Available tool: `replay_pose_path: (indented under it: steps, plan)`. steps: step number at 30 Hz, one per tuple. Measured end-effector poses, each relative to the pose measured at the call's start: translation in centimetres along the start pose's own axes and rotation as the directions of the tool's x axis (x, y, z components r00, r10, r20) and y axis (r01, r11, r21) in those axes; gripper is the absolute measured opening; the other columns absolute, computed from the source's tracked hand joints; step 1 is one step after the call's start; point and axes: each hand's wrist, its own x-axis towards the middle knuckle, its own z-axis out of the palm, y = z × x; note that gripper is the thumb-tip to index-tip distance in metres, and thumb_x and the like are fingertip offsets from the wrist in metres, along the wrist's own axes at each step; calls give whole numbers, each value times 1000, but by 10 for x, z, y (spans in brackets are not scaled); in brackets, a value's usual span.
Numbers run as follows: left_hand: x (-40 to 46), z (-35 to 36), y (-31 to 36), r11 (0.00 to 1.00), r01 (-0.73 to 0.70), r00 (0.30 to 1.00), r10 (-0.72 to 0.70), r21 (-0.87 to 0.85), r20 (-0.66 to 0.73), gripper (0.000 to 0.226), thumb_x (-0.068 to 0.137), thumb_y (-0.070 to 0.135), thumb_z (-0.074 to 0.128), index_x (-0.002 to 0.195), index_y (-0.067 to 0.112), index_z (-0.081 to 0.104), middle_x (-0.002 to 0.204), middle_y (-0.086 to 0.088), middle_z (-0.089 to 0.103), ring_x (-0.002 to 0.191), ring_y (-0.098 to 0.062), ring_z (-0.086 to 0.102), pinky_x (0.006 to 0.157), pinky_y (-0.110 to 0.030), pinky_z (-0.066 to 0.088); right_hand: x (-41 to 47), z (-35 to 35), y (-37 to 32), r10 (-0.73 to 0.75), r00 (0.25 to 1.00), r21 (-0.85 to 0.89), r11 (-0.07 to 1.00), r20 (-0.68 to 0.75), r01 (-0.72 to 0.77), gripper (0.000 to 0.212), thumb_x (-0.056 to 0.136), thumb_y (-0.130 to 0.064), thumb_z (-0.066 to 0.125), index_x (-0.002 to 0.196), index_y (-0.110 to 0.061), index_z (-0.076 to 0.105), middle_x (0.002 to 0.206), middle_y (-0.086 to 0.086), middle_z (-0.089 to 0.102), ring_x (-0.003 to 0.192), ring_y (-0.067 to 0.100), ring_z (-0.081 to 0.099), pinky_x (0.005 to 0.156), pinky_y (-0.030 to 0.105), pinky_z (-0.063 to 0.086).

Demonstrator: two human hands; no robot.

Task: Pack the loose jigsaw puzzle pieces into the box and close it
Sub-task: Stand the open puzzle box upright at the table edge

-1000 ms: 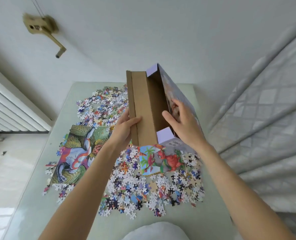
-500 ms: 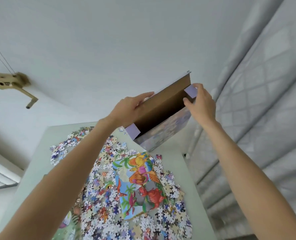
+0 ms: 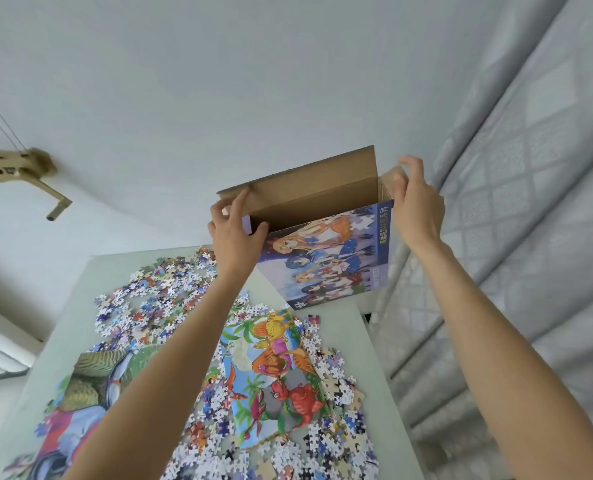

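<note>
I see the left hand gripping the open box at its left end. The right hand pinches its right flap. Loose puzzle pieces cover the bench below.

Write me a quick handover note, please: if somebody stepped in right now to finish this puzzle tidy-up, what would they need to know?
Left hand: grip on the left end of the open brown cardboard puzzle box with the cartoon print front, thumb on the front edge.
Right hand: pinching the small end flap at the box's right end.
Box: held up in the air beyond the pale green table, opening upward, long lid flap standing up.
Loose jigsaw pieces: spread over the table, around a dinosaur picture sheet and a second colourful sheet.
Done: box opened.
Left: pack in every loose piece, then close the box.
</note>
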Motion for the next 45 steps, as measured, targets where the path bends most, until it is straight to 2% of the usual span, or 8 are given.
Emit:
replay_pose_path:
  steps: [3,9,13,24,33,36,40,45]
  plan:
    - [13,-7,-5,998,-34,998,36,-49,44,55,86,6,52,137,26,44,137,-8,34,102,-31,49,95,-39,41,4,0,9,-27,998,89,996,54,22,34,101,-20,29,132,-22,43,66,0,57,62,23,55,53,28,30]
    - [27,-16,-9,998,-40,993,45,-51,105,47,94,7,31,136,24,46,133,-9,44,103,-23,53,89,-30,40,-3,19,16,29,945,408,897,325,-168,56,94,-37,50,144,-24,29,149,1,33,134,17,34,102,24,27]
    - [40,-8,-3,999,34,989,-30,-31,142,50,95,11,28,142,27,36,109,-13,61,88,-30,53,75,-36,40,5,33,20,130,947,527,804,292,-273,70,87,-36,63,145,-32,24,152,-3,27,135,22,35,98,50,46]
    - [109,7,-21,999,-18,998,20,-29,58,53,91,10,32,139,30,40,122,-3,57,103,-25,51,78,-28,32,42,89,27,148,921,528,782,360,-332,92,70,-55,71,143,-39,18,155,-12,13,139,16,28,98,52,44]
    - [135,42,-51,916,156,982,-104,-369,155,34,99,17,37,130,18,52,111,-9,56,93,-18,58,93,-37,51,60,121,42,218,887,387,839,407,-384,97,60,-81,52,141,-45,12,152,-4,28,128,25,45,95,56,45]
    - [134,53,-58,968,90,996,-81,-236,46,27,97,22,45,121,16,58,131,-6,46,117,-18,49,101,-34,41,69,125,38,200,894,308,890,401,-337,80,83,-58,53,147,-29,14,151,2,29,132,25,40,103,46,41]
    - [143,44,-48,955,-295,954,296,29,-56,30,89,0,43,106,14,64,112,-4,60,101,-22,53,82,-24,39,67,122,35,193,952,30,978,238,-205,70,82,-61,52,141,-29,34,149,15,21,133,34,26,99,47,40]
    - [151,52,-24,835,-446,895,416,322,162,30,94,22,40,118,16,57,112,-5,61,97,-31,57,82,-37,41,76,109,31,-303,946,-187,942,-120,278,35,87,-39,56,113,-16,58,127,14,47,120,31,39,96,43,32]
